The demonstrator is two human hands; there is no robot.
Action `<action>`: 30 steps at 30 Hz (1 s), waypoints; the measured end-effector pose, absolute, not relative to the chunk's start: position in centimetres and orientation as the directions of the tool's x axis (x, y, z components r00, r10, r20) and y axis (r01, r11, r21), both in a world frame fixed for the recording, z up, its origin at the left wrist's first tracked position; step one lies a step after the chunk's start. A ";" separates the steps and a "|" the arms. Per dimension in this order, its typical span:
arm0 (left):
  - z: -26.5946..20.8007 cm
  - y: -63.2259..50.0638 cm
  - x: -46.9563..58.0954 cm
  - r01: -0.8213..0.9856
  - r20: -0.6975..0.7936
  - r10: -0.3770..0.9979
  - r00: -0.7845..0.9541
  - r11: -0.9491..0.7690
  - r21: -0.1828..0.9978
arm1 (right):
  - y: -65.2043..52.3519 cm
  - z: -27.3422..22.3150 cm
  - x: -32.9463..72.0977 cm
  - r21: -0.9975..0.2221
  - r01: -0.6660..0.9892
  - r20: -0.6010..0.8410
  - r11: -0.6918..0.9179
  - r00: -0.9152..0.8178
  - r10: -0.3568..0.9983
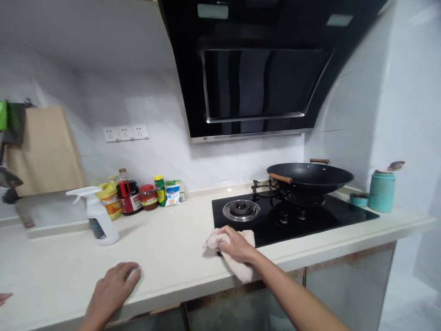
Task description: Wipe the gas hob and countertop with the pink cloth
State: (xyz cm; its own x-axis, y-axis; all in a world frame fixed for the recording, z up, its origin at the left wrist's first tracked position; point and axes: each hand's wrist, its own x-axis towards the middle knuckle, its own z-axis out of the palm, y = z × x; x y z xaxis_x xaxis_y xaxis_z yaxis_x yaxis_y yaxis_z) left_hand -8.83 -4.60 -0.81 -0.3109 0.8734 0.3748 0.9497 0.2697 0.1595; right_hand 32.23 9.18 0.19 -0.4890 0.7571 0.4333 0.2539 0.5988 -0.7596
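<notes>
My right hand (237, 246) presses a pale pink cloth (245, 269) onto the front left corner of the black gas stove (272, 234). Its fingers are bunched around the cloth, which hangs partly over the counter's front edge. My left hand (114, 286) lies on the white countertop (165, 248) near that edge, fingers lowered and thumb apart, with nothing in it. Behind it, the white spray bottle (100, 218) stands upright. Just beyond my right hand is the bare left burner (241, 209); a black wok (310, 177) with wooden handles sits over the right one.
Along the wall stand a yellow jug (109, 200), a dark sauce bottle (128, 195), a red-lidded jar (149, 198) and small seasoning packs (172, 195). A teal canister (381, 192) is at the right. The range hood (255, 82) overhangs the stove. Another person's fingertips (4, 298) show far left.
</notes>
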 end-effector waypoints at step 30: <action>0.4 -5.0 -7.8 0.946 0.313 0.894 -0.321 0.285 0.156 | 12.1 1.1 32.1 -0.368 0.790 0.058 0.491 -0.508 0.860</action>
State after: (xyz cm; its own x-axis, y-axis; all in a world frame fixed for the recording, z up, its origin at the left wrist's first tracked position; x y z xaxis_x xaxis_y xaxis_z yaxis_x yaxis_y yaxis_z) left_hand -7.79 -4.98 0.41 -0.3214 0.8936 0.3135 0.9456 0.2852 0.1563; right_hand 32.09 12.07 1.07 -0.5076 0.8596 0.0584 0.7896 0.4913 -0.3675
